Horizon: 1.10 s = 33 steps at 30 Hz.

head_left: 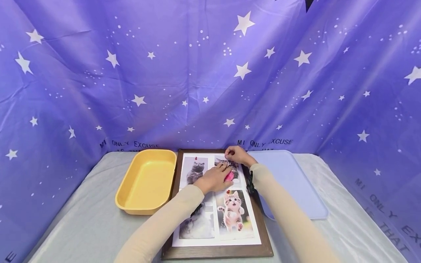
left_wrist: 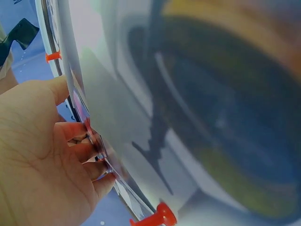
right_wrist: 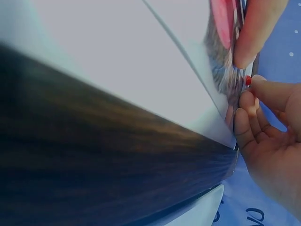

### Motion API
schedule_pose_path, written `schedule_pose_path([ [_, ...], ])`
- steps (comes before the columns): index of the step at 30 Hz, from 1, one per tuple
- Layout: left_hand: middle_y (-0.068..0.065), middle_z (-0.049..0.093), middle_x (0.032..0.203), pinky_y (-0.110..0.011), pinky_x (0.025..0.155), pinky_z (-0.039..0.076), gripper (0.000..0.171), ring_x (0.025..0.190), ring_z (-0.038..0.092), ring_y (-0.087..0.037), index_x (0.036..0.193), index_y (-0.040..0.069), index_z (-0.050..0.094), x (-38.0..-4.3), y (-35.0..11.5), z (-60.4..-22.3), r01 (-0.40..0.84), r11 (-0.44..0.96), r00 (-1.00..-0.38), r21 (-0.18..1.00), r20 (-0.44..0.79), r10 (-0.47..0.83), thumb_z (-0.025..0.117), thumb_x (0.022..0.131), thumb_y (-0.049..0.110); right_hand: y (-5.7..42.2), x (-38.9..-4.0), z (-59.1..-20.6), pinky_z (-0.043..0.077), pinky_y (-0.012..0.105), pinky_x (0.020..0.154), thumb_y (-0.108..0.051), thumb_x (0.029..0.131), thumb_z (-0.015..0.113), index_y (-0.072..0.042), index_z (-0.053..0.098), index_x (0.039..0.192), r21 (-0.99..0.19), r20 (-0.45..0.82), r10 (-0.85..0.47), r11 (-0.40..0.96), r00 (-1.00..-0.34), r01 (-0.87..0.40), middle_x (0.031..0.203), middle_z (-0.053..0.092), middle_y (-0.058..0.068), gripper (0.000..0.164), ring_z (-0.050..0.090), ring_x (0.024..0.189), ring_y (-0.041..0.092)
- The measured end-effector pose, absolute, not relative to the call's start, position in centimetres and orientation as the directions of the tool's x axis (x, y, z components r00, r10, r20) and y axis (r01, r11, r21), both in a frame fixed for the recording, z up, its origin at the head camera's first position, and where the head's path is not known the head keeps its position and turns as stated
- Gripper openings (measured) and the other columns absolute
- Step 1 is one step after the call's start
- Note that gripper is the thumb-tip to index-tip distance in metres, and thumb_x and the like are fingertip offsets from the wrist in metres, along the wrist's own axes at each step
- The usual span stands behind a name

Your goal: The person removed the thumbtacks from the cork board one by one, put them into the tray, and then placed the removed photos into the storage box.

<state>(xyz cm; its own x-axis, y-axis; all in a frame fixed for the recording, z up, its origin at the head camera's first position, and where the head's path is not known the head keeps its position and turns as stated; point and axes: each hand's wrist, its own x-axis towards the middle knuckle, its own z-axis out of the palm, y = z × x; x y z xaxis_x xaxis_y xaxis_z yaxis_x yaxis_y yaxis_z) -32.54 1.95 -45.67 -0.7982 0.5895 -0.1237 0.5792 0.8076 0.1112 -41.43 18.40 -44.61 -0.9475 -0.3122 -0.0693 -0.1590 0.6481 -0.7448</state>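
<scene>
Currently pinching a red pushpin between right hand thumb and fingers, at the top edge of the upper-right cat photo. Pressing that photo against a wood-framed board with left hand, fingers extended. Resting on a table with pale grey cloth; flanked by yellow tray, left, and pale blue tray, right. Enclosed by purple star-printed curtains.
</scene>
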Motion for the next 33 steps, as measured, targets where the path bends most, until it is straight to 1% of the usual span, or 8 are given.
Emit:
schedule_pose_path([
  [5, -0.013, 0.022, 0.170, -0.042, 0.127, 0.028, 0.070, 0.158, 0.019, -0.031, 0.162, 0.013, 0.028, -32.4, 1.8, -45.4, 0.582, 0.805, -0.795, 0.116, -0.126, 0.593, 0.042, 0.106, 0.052, 18.3, -41.6, -44.7, 0.042, 0.022, 0.047, -0.003, 0.098, 0.063, 0.003, 0.065, 0.102, -0.748, -0.068, -0.318, 0.644, -0.946, -0.163, 0.084, 0.061, 0.005, 0.007, 0.047, 0.058, 0.011],
  [9, -0.014, 0.021, 0.170, -0.043, 0.127, 0.027, 0.069, 0.158, 0.019, -0.032, 0.162, 0.012, 0.028, -32.3, 1.9, -45.5, 0.584, 0.803, -0.793, 0.118, -0.129, 0.596, 0.041, 0.107, 0.051, 18.4, -41.6, -44.8, 0.042, 0.023, 0.046, -0.002, 0.098, 0.063, 0.003, 0.064, 0.102, -0.752, -0.080, -0.316, 0.642, -0.945, -0.151, 0.082, 0.060, 0.006, 0.007, 0.046, 0.056, 0.012],
  [17, -0.013, 0.023, 0.170, -0.043, 0.126, 0.030, 0.068, 0.157, 0.022, -0.032, 0.161, 0.013, 0.030, -32.1, 2.4, -45.6, 0.570, 0.813, -0.803, 0.118, -0.130, 0.582, 0.043, 0.106, 0.050, 18.6, -41.4, -44.8, 0.043, 0.023, 0.048, -0.004, 0.101, 0.060, 0.003, 0.063, 0.103, -0.753, -0.107, -0.320, 0.644, -0.941, -0.134, 0.082, 0.057, 0.005, 0.008, 0.048, 0.060, 0.013],
  [23, -0.013, 0.022, 0.170, -0.043, 0.126, 0.029, 0.069, 0.157, 0.021, -0.032, 0.162, 0.013, 0.029, -32.0, 2.5, -45.1, 0.554, 0.824, -0.814, 0.121, -0.131, 0.566, 0.045, 0.105, 0.050, 18.5, -41.6, -44.6, 0.042, 0.023, 0.048, -0.005, 0.101, 0.060, 0.001, 0.063, 0.104, -0.745, -0.108, -0.317, 0.653, -0.942, -0.134, 0.077, 0.053, 0.002, 0.007, 0.046, 0.059, 0.012],
  [29, -0.012, 0.021, 0.170, -0.043, 0.126, 0.029, 0.068, 0.158, 0.020, -0.031, 0.162, 0.013, 0.029, -31.8, 2.5, -44.7, 0.549, 0.827, -0.813, 0.121, -0.150, 0.562, 0.044, 0.106, 0.049, 18.5, -41.7, -44.7, 0.042, 0.023, 0.048, -0.004, 0.100, 0.059, 0.001, 0.062, 0.102, -0.742, -0.104, -0.328, 0.654, -0.939, -0.146, 0.081, 0.056, 0.004, 0.006, 0.047, 0.060, 0.013],
  [33, -0.012, 0.021, 0.170, -0.043, 0.127, 0.029, 0.068, 0.158, 0.020, -0.031, 0.162, 0.013, 0.029, -31.7, 2.5, -44.6, 0.548, 0.828, -0.814, 0.123, -0.153, 0.561, 0.044, 0.106, 0.049, 18.4, -41.5, -44.7, 0.042, 0.023, 0.048, -0.003, 0.100, 0.059, 0.001, 0.062, 0.101, -0.742, -0.103, -0.325, 0.655, -0.940, -0.145, 0.081, 0.055, 0.003, 0.005, 0.047, 0.061, 0.013],
])
